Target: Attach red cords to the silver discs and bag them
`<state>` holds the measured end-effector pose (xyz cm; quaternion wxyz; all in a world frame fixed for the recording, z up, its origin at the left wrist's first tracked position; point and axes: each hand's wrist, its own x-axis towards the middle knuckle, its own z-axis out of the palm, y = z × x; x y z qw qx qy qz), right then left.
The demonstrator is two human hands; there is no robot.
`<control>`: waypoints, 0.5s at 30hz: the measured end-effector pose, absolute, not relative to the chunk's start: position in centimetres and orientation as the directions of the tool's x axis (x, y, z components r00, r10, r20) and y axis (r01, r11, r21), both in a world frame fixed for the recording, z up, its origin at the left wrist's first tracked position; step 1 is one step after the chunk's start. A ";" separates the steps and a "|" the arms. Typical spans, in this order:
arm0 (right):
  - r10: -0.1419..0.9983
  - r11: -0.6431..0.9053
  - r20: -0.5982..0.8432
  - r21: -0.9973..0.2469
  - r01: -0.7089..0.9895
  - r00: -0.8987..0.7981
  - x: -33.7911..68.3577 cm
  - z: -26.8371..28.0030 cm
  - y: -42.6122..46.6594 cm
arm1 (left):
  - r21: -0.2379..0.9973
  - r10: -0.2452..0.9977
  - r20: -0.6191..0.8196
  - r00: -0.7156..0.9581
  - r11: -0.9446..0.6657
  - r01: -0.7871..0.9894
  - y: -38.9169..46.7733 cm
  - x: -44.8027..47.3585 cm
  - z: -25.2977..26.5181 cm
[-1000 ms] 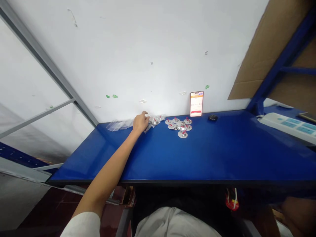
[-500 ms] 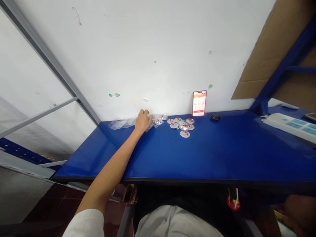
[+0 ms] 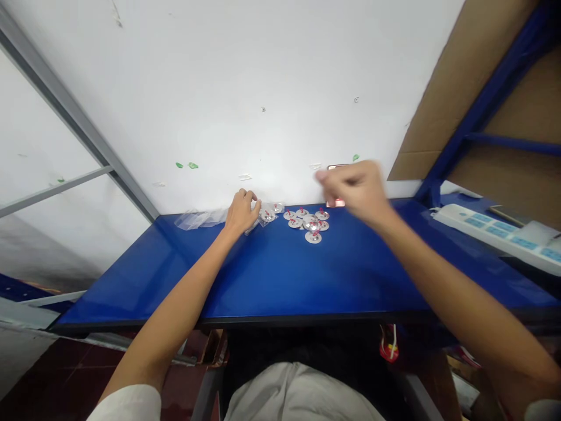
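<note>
My left hand [image 3: 242,211] rests palm down at the back of the blue table, over clear plastic bags [image 3: 266,214] with shiny round discs in them. Its thumb and index finger are apart; the other fingertips are hidden, and I cannot see it grip anything. Several loose silver discs with red tips [image 3: 312,237] lie in a cluster just right of the bags. Raised above the table, my right hand [image 3: 357,190] is blurred, its fingers bent inward. Whether it holds something does not show. It partly covers an upright phone [image 3: 336,202] against the wall.
Flat clear bags [image 3: 193,220] lie left of my left hand. A white power strip [image 3: 499,228] sits at the right, before a blue metal frame [image 3: 442,158]. The white wall [image 3: 298,134] closes off the table's back edge.
My right hand has come up from the lower right and now hangs in front of the phone. My left hand stays at the bags. The view has shifted slightly right.
</note>
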<state>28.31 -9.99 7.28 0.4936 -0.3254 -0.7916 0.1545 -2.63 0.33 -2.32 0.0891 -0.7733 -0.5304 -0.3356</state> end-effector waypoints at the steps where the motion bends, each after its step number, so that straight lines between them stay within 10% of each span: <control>1: 0.687 0.717 0.650 -0.538 0.442 -0.324 28.0 6.3 -8.9 | 0.216 0.761 0.614 0.207 -0.414 0.884 0.3 -2.9 -2.1; 7: 0.695 0.674 0.500 -0.204 0.710 -0.516 27.1 -2.1 -2.6 | 0.210 0.775 0.625 0.098 -0.287 0.935 0.9 -6.3 -0.5; 15: 0.700 0.687 0.428 -0.186 0.702 -0.572 26.6 -5.4 -1.2 | 0.286 0.918 0.365 -0.156 0.049 0.957 2.2 -14.0 1.9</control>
